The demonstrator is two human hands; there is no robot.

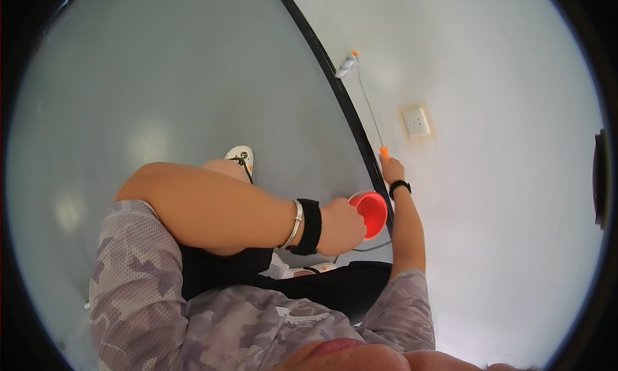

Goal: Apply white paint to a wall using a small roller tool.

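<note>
My left hand (342,226) is closed round the rim of a small red tub (373,211), whose red inside faces up; I cannot make out anything in it. Farther right and ahead, my right hand (392,170) grips the orange handle of a paint roller (370,104). A long thin metal rod runs forward from that handle to a small fluffy roller head (347,66), grey and white with an orange end. The roller head lies at the top edge of the black skirting (356,117), against the white wall (489,197).
A white wall socket (416,121) with tan tape round it sits just right of the rod. Grey floor (193,81) spreads out on the left. My shoes (241,156) are below my left arm, and a dark cable (373,247) lies by the skirting.
</note>
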